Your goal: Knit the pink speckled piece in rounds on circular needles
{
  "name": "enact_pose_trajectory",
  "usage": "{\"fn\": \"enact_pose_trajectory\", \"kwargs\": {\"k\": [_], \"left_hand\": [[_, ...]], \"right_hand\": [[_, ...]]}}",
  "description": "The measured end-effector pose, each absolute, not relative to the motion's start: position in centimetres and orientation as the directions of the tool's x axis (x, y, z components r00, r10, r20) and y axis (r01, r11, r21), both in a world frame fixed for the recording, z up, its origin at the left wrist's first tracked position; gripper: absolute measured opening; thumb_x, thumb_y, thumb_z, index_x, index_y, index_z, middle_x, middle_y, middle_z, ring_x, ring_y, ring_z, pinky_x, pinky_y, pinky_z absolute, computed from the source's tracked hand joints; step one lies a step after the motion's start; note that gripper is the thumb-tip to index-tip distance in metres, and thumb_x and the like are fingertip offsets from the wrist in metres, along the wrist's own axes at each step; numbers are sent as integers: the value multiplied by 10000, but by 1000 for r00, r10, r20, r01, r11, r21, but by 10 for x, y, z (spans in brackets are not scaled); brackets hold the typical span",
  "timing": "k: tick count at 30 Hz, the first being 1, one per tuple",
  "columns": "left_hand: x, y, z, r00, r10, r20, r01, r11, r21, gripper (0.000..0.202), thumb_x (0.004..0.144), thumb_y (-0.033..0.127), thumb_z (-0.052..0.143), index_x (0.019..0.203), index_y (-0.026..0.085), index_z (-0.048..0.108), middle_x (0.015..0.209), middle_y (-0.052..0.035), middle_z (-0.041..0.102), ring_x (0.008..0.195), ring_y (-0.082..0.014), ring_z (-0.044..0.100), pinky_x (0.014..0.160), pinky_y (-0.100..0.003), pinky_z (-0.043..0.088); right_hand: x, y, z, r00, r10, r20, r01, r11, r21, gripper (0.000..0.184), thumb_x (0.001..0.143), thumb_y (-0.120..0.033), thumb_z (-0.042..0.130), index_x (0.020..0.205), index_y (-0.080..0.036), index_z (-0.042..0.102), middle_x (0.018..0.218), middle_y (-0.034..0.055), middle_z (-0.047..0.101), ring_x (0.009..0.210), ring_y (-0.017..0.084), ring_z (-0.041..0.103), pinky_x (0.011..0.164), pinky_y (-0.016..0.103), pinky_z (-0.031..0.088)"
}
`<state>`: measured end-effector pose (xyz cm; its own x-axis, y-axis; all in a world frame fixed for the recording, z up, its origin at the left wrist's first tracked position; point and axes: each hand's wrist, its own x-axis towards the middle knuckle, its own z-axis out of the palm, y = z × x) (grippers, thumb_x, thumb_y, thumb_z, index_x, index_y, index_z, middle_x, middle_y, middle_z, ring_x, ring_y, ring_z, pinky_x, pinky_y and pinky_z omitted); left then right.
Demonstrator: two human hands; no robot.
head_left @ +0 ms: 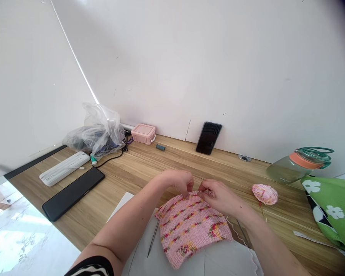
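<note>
A pink knitted piece [189, 226] with red, yellow and green flecks hangs toward me over a pale surface. My left hand [182, 182] pinches its top edge near the middle. Just to the right, my right hand [215, 193] is closed on the same edge. One knitting needle [153, 239] sticks out below the left corner of the piece. Another needle [243, 232] shows beside my right wrist. A strand of pink yarn [237, 234] runs down from the right side. The stitches between my fingertips are too small to make out.
A pink yarn ball [264, 194] lies right on the wooden desk [143, 165], near a tilted bottle [293, 165] and green flowered fabric [330, 211]. A phone [209, 138] leans on the wall. Left are a black device [73, 193], white power strip [64, 168], plastic bag [99, 132] and pink box [143, 133].
</note>
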<state>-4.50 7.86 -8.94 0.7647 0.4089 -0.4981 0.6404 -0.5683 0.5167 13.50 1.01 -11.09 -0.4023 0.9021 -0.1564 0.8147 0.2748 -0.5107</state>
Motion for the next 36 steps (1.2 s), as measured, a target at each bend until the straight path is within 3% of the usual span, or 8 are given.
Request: {"fn": "enact_pose_trajectory", "kwargs": {"k": [11, 17, 23, 29, 36], "left_hand": [[-44, 78, -87, 789, 361, -498, 600, -626, 498, 80, 687, 212, 679, 752, 167, 673, 599, 36, 544, 626, -140, 506, 552, -251, 339], [-45, 78, -87, 798, 353, -488, 587, -636, 501, 80, 687, 219, 662, 750, 170, 670, 608, 35, 549, 627, -141, 501, 558, -254, 340], [-45, 78, -87, 808, 339, -482, 573, -645, 506, 15, 674, 186, 631, 680, 173, 637, 566, 39, 506, 596, -136, 468, 558, -258, 336], [-48, 79, -86, 800, 333, -499, 578, -650, 494, 108, 683, 269, 700, 671, 178, 642, 566, 37, 528, 593, -140, 481, 541, -261, 326], [-52, 80, -85, 791, 328, -517, 585, -653, 481, 86, 663, 230, 722, 647, 182, 653, 566, 31, 550, 628, -156, 514, 597, -267, 371]], "right_hand": [[130, 8, -112, -424, 896, -131, 793, 297, -532, 145, 839, -240, 513, 859, -194, 648, 931, 73, 679, 923, 227, 608, 785, 341, 429], [129, 8, -114, -429, 897, -110, 782, 307, -543, 152, 842, -225, 503, 835, -191, 651, 904, 68, 664, 904, 217, 605, 782, 331, 426], [125, 6, -115, -431, 895, -113, 774, 303, -556, 189, 844, -252, 523, 929, -191, 680, 964, 79, 671, 959, 224, 603, 830, 340, 430], [126, 8, -122, -430, 897, -105, 778, 309, -547, 189, 855, -279, 518, 860, -182, 679, 915, 84, 659, 908, 228, 595, 786, 346, 438], [126, 7, -123, -428, 899, -92, 773, 312, -552, 195, 873, -326, 524, 862, -186, 659, 937, 84, 657, 930, 234, 589, 812, 372, 440]]}}
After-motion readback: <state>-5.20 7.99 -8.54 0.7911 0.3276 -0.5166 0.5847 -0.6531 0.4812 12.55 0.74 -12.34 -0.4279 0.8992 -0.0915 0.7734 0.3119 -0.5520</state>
